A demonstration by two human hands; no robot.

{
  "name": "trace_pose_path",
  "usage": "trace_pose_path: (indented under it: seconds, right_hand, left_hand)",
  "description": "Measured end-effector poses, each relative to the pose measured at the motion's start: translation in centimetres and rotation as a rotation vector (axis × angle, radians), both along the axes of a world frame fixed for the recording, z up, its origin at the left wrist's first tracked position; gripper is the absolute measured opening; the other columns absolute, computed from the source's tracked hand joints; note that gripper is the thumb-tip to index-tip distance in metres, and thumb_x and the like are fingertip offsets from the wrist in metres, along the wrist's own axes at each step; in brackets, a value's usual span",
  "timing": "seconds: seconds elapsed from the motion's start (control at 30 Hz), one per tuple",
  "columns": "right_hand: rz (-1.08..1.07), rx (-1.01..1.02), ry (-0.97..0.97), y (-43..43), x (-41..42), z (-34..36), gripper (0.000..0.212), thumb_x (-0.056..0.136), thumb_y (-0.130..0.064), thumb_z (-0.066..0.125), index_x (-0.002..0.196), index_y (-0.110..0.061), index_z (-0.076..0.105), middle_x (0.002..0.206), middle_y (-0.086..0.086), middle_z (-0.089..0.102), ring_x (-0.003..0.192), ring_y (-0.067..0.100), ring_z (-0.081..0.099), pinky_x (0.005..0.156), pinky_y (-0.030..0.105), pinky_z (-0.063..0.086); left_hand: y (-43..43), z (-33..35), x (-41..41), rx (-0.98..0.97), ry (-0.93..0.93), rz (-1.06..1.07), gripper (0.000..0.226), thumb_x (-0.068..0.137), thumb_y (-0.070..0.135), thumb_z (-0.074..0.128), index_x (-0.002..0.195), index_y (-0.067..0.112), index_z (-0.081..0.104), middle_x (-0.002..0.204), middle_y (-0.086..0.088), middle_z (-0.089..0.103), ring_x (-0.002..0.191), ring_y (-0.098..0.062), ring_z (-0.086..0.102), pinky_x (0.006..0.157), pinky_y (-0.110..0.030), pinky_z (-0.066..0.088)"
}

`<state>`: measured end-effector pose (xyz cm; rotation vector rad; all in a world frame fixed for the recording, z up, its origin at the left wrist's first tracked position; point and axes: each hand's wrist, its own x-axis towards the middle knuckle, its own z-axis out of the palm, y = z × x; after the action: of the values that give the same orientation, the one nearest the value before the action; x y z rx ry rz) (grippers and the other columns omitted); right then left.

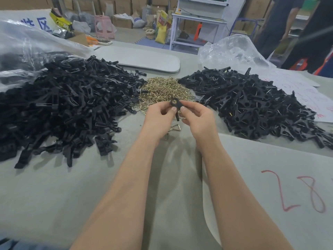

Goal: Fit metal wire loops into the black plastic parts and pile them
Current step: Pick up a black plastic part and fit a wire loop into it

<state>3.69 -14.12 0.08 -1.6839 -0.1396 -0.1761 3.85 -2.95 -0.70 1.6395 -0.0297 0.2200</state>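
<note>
- Black plastic part point(175, 107) is held above the grey table point(81, 195), between both hands and just in front of the heap of wire loops point(165, 91). Its ring end points up and away from the person, and its narrow tail hangs down.
- The left hand point(157, 117) pinches the part from the left, with the thumb curled against it below the ring.
- The right hand point(197, 117) pinches it from the right, thumb tip close to the ring and the other fingers curled behind.
- Whether a wire already sits in the held part cannot be told.
- The brass-coloured heap lies mid-table, between two black piles and touching both.
- A loose wire loop point(176, 127) lies flat on the table just beneath the hands.
- The left pile point(63, 101) is the larger one, made of bare black parts spilling from a clear plastic bag point(27, 42).
- The right pile point(252, 105) holds black parts with thin wire glinting among them, and a crumpled clear bag point(232, 49) lies behind it.
- A grey sheet point(261, 168) on the table at the person's right bears a red handwritten "28".
- White paper point(306, 94) with red writing lies under the far side of the right pile.
- A standing person point(288, 24) is in the background at the right.
</note>
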Motion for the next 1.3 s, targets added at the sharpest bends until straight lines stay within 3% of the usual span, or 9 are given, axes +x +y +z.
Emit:
trace_pose_path:
  seconds: [0.17,0.33,0.53,0.6,0.73,0.83,0.9,1.07,1.3]
  right_hand:
    - [0.03,0.083,0.058,0.0,0.4,-0.1,0.023,0.094,-0.007,0.053,0.087,-0.028,0.061,0.109,0.018,0.066,0.077,0.01,0.058,0.073,0.022,0.048]
    - [0.144,0.377,0.18,-0.1,0.9,-0.3,0.016,0.095,-0.005,0.05,0.092,-0.017,0.061,0.091,0.002,0.063,0.08,0.011,0.062,0.079,0.029,0.052]
    - [0.111,0.364,0.252,0.3,1.2,-0.6,0.014,0.094,-0.006,0.054,0.108,-0.007,0.055,0.089,0.008,0.065,0.077,0.016,0.065,0.079,0.031,0.055]
    - [0.015,0.168,0.205,0.3,1.1,-0.8,0.021,0.092,-0.015,0.059,0.111,-0.007,0.055,0.087,0.004,0.067,0.077,0.015,0.065,0.079,0.03,0.054]
    - [0.032,-0.617,-0.015,0.9,0.2,-1.2,0.035,0.082,-0.037,0.069,0.111,-0.019,0.064,0.106,0.003,0.064,0.096,0.014,0.055,0.091,0.031,0.044]
    - [0.134,-0.967,0.014,2.1,-0.3,-1.7,0.061,0.075,-0.056,0.068,0.128,-0.029,0.054,0.12,0.006,0.05,0.115,0.025,0.044,0.1,0.036,0.036]
    - [0.107,-1.01,0.013,3.0,-0.5,-2.4,0.063,0.078,-0.054,0.067,0.133,-0.03,0.048,0.119,0.006,0.046,0.117,0.027,0.042,0.096,0.036,0.035]
    - [-0.036,-0.922,-0.058,3.6,-0.4,-3.1,0.027,0.091,-0.034,0.056,0.117,-0.026,0.059,0.11,0.004,0.05,0.106,0.026,0.051,0.084,0.032,0.037]
    - [-0.013,-0.982,-0.019,2.6,0.0,-2.4,0.033,0.092,-0.026,0.058,0.121,-0.012,0.052,0.119,0.009,0.053,0.111,0.027,0.05,0.087,0.031,0.035]
  left_hand:
    - [0.4,0.3,-0.3,-0.159,0.02,-0.025,0.022,0.095,0.01,0.055,0.086,0.026,0.067,0.069,0.013,0.069,0.066,0.002,0.063,0.067,-0.015,0.049]
    - [0.5,0.7,-0.5,-0.307,0.061,-0.053,0.005,0.09,0.024,0.063,0.091,0.022,0.067,0.071,0.01,0.068,0.064,0.001,0.062,0.062,-0.016,0.049]
    - [0.8,1.0,-0.5,-0.425,0.119,-0.064,0.009,0.089,0.021,0.064,0.083,0.015,0.065,0.074,0.002,0.066,0.071,-0.01,0.06,0.073,-0.021,0.048]
    - [1.3,1.2,-0.3,-0.652,0.117,0.034,0.007,0.089,0.015,0.064,0.084,0.01,0.062,0.075,0.001,0.065,0.073,-0.009,0.062,0.078,-0.021,0.053]
    - [3.0,1.9,-0.1,-1.247,0.153,0.164,0.008,0.087,0.005,0.063,0.09,-0.002,0.061,0.091,-0.01,0.065,0.081,-0.013,0.066,0.07,-0.018,0.057]
    - [3.6,1.9,-0.3,-1.432,0.15,0.23,0.014,0.087,0.007,0.064,0.093,-0.004,0.058,0.092,-0.013,0.061,0.08,-0.017,0.065,0.067,-0.02,0.057]
    - [3.6,1.8,-0.4,-1.439,0.16,0.263,0.016,0.088,0.013,0.065,0.09,-0.001,0.058,0.086,-0.01,0.06,0.072,-0.014,0.063,0.065,-0.022,0.058]
    - [3.5,1.6,-0.3,-1.392,0.217,0.278,0.017,0.088,0.018,0.066,0.086,0.003,0.06,0.082,-0.006,0.058,0.065,-0.008,0.057,0.063,-0.018,0.054]
    - [3.1,2.1,-0.7,-1.411,0.238,0.033,0.004,0.088,0.0,0.06,0.089,-0.004,0.061,0.092,-0.017,0.059,0.083,-0.021,0.064,0.067,-0.02,0.057]
